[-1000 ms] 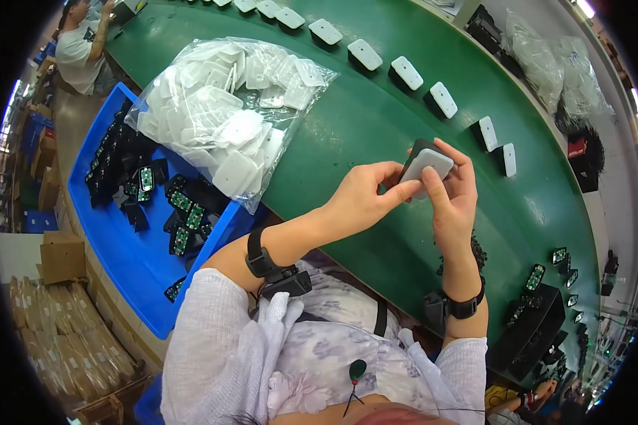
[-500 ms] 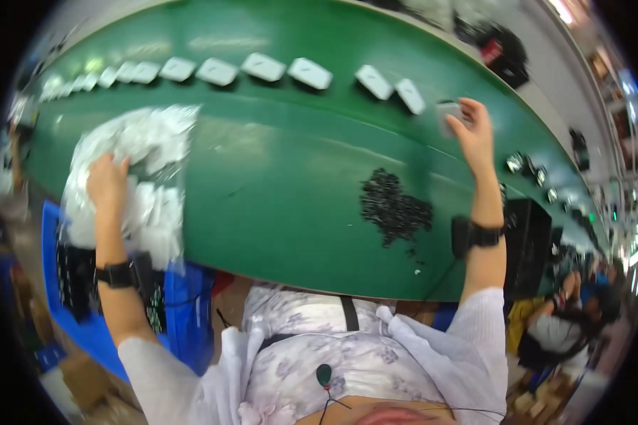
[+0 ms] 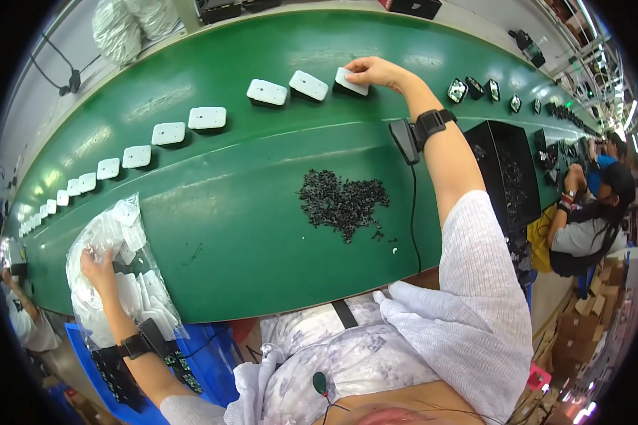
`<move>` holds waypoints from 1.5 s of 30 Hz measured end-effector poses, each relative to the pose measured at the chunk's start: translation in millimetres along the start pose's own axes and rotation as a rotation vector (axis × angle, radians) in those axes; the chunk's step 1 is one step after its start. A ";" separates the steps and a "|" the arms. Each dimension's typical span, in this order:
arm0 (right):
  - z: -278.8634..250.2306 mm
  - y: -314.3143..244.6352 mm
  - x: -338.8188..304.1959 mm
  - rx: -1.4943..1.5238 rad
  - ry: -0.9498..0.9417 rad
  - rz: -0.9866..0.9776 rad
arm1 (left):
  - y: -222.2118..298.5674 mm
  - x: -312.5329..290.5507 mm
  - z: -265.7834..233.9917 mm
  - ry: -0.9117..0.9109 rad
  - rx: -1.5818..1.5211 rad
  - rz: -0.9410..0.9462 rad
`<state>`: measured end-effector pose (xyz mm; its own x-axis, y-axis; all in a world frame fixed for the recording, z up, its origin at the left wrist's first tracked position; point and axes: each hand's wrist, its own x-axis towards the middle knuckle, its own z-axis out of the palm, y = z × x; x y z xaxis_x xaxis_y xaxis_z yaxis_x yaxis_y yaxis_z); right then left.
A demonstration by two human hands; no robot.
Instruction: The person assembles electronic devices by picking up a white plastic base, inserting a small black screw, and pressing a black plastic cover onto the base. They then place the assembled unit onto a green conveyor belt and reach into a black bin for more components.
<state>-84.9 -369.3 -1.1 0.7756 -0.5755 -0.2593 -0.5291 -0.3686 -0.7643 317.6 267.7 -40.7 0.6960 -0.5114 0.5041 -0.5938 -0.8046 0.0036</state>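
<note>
My right hand reaches to the far side of the green table, fingers and thumb closed on a small black case with a white lid. This case stands at the right end of a curving row of similar ones, beside another white-lidded case. At the left front, my left hand has its fingers curled into a clear plastic bag, partly hidden by its folds. Flat white covers lie inside the bag. A pile of small black parts lies on the table between my hands.
Open black cases with green and silver insides continue the line at right. A black bin holds small parts beside my right arm. A blue crate stands under the bag. Another person sits at far right. A cable hangs from my right wrist strap.
The view has turned, so the table's things appear farther left. My right hand stays at the row's end, its white-topped case now showing more plainly. My left hand remains at the bag.
</note>
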 end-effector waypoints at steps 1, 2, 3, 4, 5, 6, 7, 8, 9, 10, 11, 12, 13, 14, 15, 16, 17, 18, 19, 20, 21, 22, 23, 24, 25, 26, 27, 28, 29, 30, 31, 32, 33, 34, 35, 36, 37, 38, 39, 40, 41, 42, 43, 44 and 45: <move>1.2 1.2 -3.2 -0.016 0.087 -0.031 | -3.4 2.8 -0.5 -0.045 -0.105 -0.111; 2.4 1.9 -6.1 -0.034 0.174 -0.063 | -6.2 2.2 -0.7 -0.092 -0.209 -0.223; 10.0 -1.1 -12.3 -0.105 0.324 -0.180 | -11.4 -2.5 -3.8 -0.050 -0.397 -0.254; 13.7 -7.7 -30.0 -0.100 0.333 -0.161 | -1.1 -2.2 -14.7 -0.062 -0.402 -0.237; 14.4 -19.0 -56.3 -0.281 0.374 -0.241 | 23.7 0.1 -35.7 -0.095 -0.351 -0.296; 19.5 -30.7 -80.9 -0.461 0.405 -0.332 | 34.9 -1.1 -52.2 -0.118 -0.290 -0.363; 33.2 -36.6 -98.2 -0.472 0.316 -0.381 | 24.8 -10.1 -60.3 -0.119 -0.276 -0.367; 45.2 -41.0 -116.5 -0.483 0.228 -0.428 | 15.0 -18.4 -67.3 0.020 -0.479 -0.381; 57.8 -46.4 -133.1 -0.490 0.145 -0.413 | 9.0 -23.6 -70.3 0.161 -0.683 -0.391; 68.2 -49.3 -147.9 -0.496 0.062 -0.395 | 31.4 -22.5 -82.3 0.156 -0.676 -0.392; 80.0 -46.8 -156.3 -0.461 0.067 -0.426 | 56.7 -24.6 -93.8 0.183 -0.767 -0.378; 91.2 -43.9 -162.4 -0.423 0.073 -0.462 | 88.4 -27.2 -112.0 0.217 -0.853 -0.363; 100.7 -39.5 -166.1 -0.408 0.099 -0.442 | 114.9 -30.2 -110.8 0.108 -0.874 -0.363; 109.4 -39.6 -166.2 -0.406 0.098 -0.447 | 125.4 -30.6 -104.0 0.067 -0.970 -0.272; 119.4 -39.3 -163.2 -0.395 0.157 -0.470 | 148.2 -34.5 -102.3 0.013 -1.091 -0.253; 128.2 -38.8 -160.1 -0.389 0.220 -0.489 | 169.7 -35.5 -95.5 -0.053 -1.210 -0.243; 134.7 -38.5 -156.6 -0.365 0.234 -0.513 | 201.0 -35.0 -96.5 -0.132 -1.284 -0.208; 138.0 -38.0 -154.4 -0.369 0.240 -0.514 | 225.9 -34.1 -95.8 -0.188 -1.291 -0.156; 140.5 -37.7 -153.1 -0.373 0.216 -0.526 | 249.9 -33.0 -97.2 -0.253 -1.304 -0.114; 142.5 -36.2 -151.9 -0.380 0.195 -0.529 | 278.6 -32.4 -102.0 -0.289 -1.322 -0.102; 144.1 -38.1 -152.6 -0.366 0.213 -0.539 | 302.9 -31.5 -109.0 -0.325 -1.340 -0.087; 145.2 -43.1 -151.5 -0.371 0.220 -0.544 | 314.8 -34.2 -111.7 -0.317 -1.345 -0.082; 146.8 -46.9 -149.7 -0.341 0.181 -0.537 | 324.6 -37.8 -110.5 -0.356 -1.349 -0.067; 148.6 -45.4 -148.1 -0.313 0.148 -0.516 | 336.1 -39.3 -106.8 -0.407 -1.362 -0.045; 151.5 -41.8 -145.4 -0.260 0.149 -0.510 | 348.7 -37.3 -106.4 -0.415 -1.374 -0.031; 152.1 -39.7 -145.3 -0.266 0.161 -0.497 | 361.4 -34.2 -106.2 -0.403 -1.331 0.054; 152.6 -40.5 -146.6 -0.256 0.200 -0.483 | 370.9 -31.4 -106.9 -0.387 -1.285 0.137; 153.9 -41.0 -147.8 -0.246 0.238 -0.468 | 378.6 -30.4 -106.3 -0.394 -1.294 0.151; 157.8 -38.6 -147.7 -0.246 0.283 -0.465 | 385.8 -29.9 -104.8 -0.337 -1.321 0.154; 159.0 -38.4 -147.7 -0.250 0.296 -0.455 | 392.4 -29.1 -102.0 -0.278 -1.348 0.157; 159.6 -38.3 -147.9 -0.239 0.291 -0.456 | 396.0 -29.9 -98.0 -0.284 -1.358 0.170; 160.0 -37.9 -147.3 -0.228 0.287 -0.457 | 397.1 -32.7 -93.4 -0.295 -1.362 0.154; 160.3 -36.8 -145.2 -0.210 0.282 -0.436 | 398.1 -35.0 -88.9 -0.308 -1.367 0.140; 159.2 -35.9 -144.7 -0.214 0.297 -0.423 | 398.7 -36.8 -85.2 -0.317 -1.379 0.155; 157.0 -35.6 -144.9 -0.220 0.292 -0.432 | 398.7 -38.4 -82.0 -0.315 -1.351 0.155; 156.7 -36.7 -145.6 -0.222 0.278 -0.444 | 395.9 -40.5 -80.1 -0.314 -1.317 0.147; 154.1 -39.1 -147.1 -0.215 0.315 -0.459 | 394.7 -41.3 -79.4 -0.324 -1.313 0.140; 151.5 -40.3 -148.4 -0.215 0.319 -0.451 | 396.1 -41.2 -79.4 -0.331 -1.317 0.145; 149.5 -42.4 -148.9 -0.188 0.376 -0.496 | 396.4 -42.4 -80.7 -0.322 -1.309 0.138; 147.5 -46.0 -149.5 -0.159 0.430 -0.542 | 396.6 -44.1 -81.8 -0.312 -1.299 0.128; 145.9 -51.0 -152.1 -0.156 0.421 -0.545 | 397.7 -45.4 -82.3 -0.311 -1.294 0.119; 145.7 -58.5 -155.7 0.173 0.332 -0.432 | 398.4 -47.1 -81.3 -0.350 -1.329 0.101; 146.1 -66.0 -160.3 0.499 0.229 -0.307 | 398.8 -48.9 -82.8 -0.388 -1.359 0.081; 146.8 -71.8 -164.7 0.505 0.202 -0.314 | 400.7 -51.0 -84.1 -0.379 -1.343 0.059; 147.9 -76.3 -169.8 0.686 0.146 -0.268 | 403.9 -53.2 -84.7 -0.400 -1.407 0.064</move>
<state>-125.3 -135.5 13.9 0.7690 -0.6385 0.0317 0.0418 0.0008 -0.9991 6.5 -4.6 7.1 0.5779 -0.7709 0.2679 -0.3595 0.0542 0.9316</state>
